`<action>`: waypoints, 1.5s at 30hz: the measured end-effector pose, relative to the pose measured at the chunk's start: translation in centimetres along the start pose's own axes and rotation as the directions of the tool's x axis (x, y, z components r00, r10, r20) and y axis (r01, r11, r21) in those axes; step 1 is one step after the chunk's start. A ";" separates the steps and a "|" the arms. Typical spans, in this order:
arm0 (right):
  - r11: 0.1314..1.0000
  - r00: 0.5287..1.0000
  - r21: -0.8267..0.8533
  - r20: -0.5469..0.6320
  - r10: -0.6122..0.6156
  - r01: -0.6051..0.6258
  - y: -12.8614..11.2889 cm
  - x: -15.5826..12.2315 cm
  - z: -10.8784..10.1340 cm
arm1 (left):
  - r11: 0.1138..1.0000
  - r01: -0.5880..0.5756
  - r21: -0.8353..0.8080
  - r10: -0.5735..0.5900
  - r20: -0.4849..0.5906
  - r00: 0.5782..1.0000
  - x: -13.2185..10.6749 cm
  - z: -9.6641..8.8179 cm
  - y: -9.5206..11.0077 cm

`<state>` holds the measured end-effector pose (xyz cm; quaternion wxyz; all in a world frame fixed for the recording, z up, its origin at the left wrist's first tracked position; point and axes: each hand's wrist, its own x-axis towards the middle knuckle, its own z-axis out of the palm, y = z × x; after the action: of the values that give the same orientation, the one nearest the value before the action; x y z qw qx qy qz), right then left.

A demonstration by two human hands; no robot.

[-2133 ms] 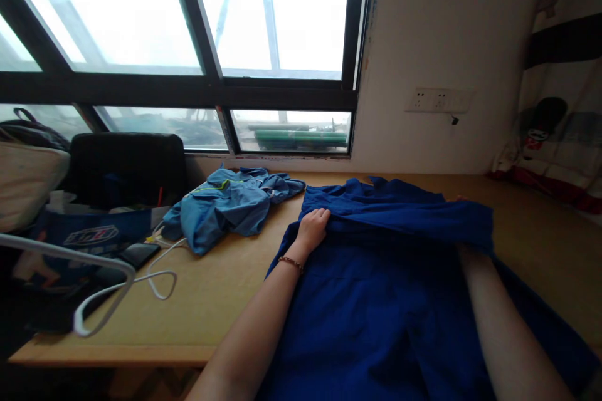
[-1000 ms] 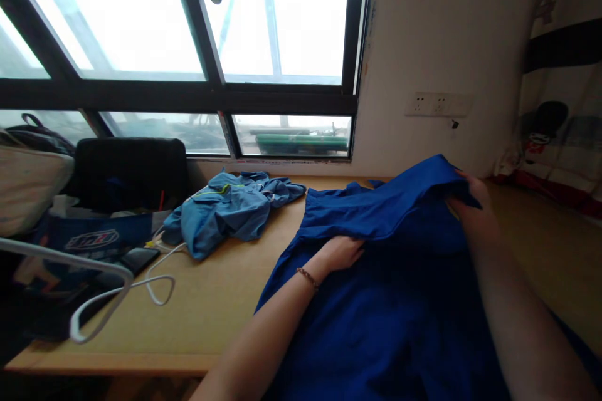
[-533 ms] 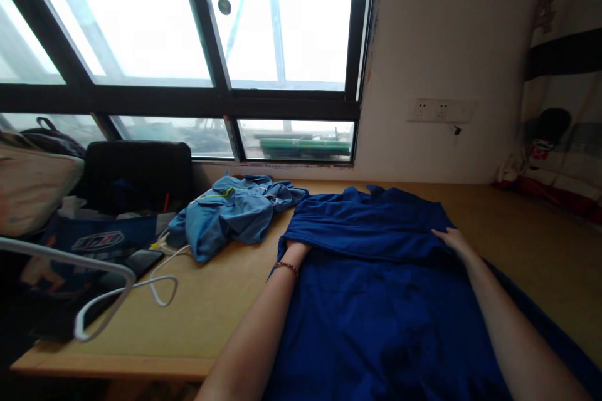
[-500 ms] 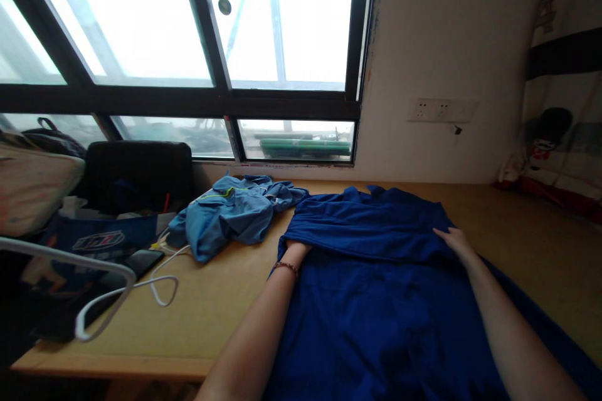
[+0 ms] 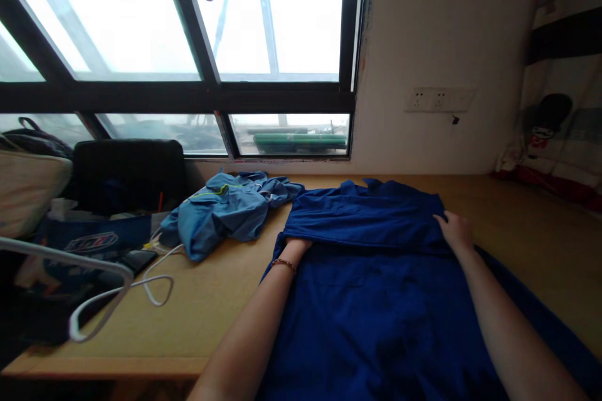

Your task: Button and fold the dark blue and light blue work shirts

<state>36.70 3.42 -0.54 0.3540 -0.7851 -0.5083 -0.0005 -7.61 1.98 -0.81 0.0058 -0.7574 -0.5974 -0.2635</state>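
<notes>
A dark blue garment (image 5: 371, 313) lies spread on the table, its far part folded over into a wide band. A faint pocket outline shows below that band. My left hand (image 5: 297, 247), with a beaded bracelet at the wrist, is tucked under the fold's left end, so its fingers are hidden. At the fold's right edge, my right hand (image 5: 457, 233) has its thumb on the cloth and its fingers curled at the edge, closed on the garment. To the left, a crumpled light blue garment (image 5: 226, 216) with a yellow-green trim touches the dark blue one.
The wooden table (image 5: 197, 307) meets the wall below a dark-framed window (image 5: 277, 97). A white bent tube (image 5: 106, 257) and a cable cross its left side. Beyond lie a black chair (image 5: 129, 169) and bags. A socket panel (image 5: 439, 100) and a patterned curtain (image 5: 559, 119) are right.
The view has shifted slightly. My right hand has changed its pose at the fold's right edge, the thumb now showing on the cloth. My left hand stays under the fold.
</notes>
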 end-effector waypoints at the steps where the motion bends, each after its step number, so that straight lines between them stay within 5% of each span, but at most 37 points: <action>1: 1.000 1.000 -0.009 0.013 0.027 -0.027 0.2 -0.2 0.2 | 1.000 0.008 -0.004 -0.008 0.012 1.000 0.0 0.0 0.1; 8: 0.981 0.982 0.056 0.042 0.182 -0.184 0.8 0.1 0.3 | 1.000 0.008 0.016 -0.008 0.046 0.999 -0.2 -0.1 2.5; 13: 0.973 0.976 0.159 -0.114 0.188 -0.168 0.8 0.0 -0.1 | 0.980 -0.196 -0.033 0.199 0.162 0.966 -1.8 0.5 6.8; 15: 0.973 0.975 0.158 -0.122 0.187 -0.167 0.9 -0.1 0.0 | 0.944 -0.311 -0.112 0.328 0.217 0.919 -2.8 0.0 8.6; 17: 0.978 0.976 0.098 -0.098 0.193 -0.184 1.1 -0.3 0.3 | 0.859 -0.444 -0.255 0.503 0.257 0.825 -3.5 -1.2 10.2; 19: 0.981 0.977 0.013 -0.087 0.193 -0.193 1.1 -0.3 0.5 | 0.742 -0.526 -0.416 0.646 0.231 0.728 -3.6 -2.8 11.2; 20: 0.982 0.978 -0.024 -0.094 0.186 -0.189 1.1 -0.3 0.5 | 0.705 -0.533 -0.468 0.669 0.191 0.718 -3.4 -3.5 11.5; 22: 0.985 0.980 -0.064 -0.129 0.149 -0.158 1.1 -0.2 0.5 | 0.733 -0.490 -0.471 0.590 0.084 0.803 -2.6 -4.7 10.9; 24: 0.990 0.980 -0.073 -0.170 0.106 -0.120 1.2 -0.1 0.4 | 0.855 -0.382 -0.351 0.398 -0.027 0.917 -1.4 -5.1 9.1; 27: 0.974 0.988 -0.183 -0.100 0.118 -0.135 1.5 -0.2 0.3 | 0.987 -0.154 -0.053 0.151 -0.056 0.987 -0.2 -3.9 4.9; 30: 0.928 0.987 -0.348 0.034 0.156 -0.135 1.3 -0.4 0.0 | 0.985 -0.001 0.172 -0.017 0.103 0.995 0.0 -1.7 1.3; 33: 0.927 0.998 -0.373 -0.037 -0.049 0.032 -0.4 -1.0 -0.5 | 0.967 0.030 0.252 -0.079 0.187 0.979 -0.3 0.1 0.0; 35: 0.900 0.946 -0.328 -0.051 -0.319 0.286 -2.1 -1.8 -0.2 | 0.964 0.028 0.265 -0.084 0.201 0.976 -0.2 0.7 0.0; 38: 0.777 0.808 -0.223 0.147 -0.570 0.589 -4.1 -3.1 1.5 | 0.969 -0.013 0.247 -0.041 0.213 0.976 0.8 0.8 0.1; 41: 0.775 0.788 -0.222 0.366 -0.495 0.591 -4.4 -3.8 3.6 | 0.969 -0.065 0.240 0.009 0.228 0.974 2.8 0.6 -1.1; 45: 0.825 0.839 -0.289 0.419 -0.348 0.487 -3.3 -3.7 4.7 | 0.953 0.153 0.262 -0.215 0.225 0.950 5.3 0.5 -4.5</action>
<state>30.59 3.88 -3.51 0.0886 -0.6932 -0.7141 -0.0397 -10.74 8.22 -0.48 -0.0024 -0.7187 -0.6894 -0.0903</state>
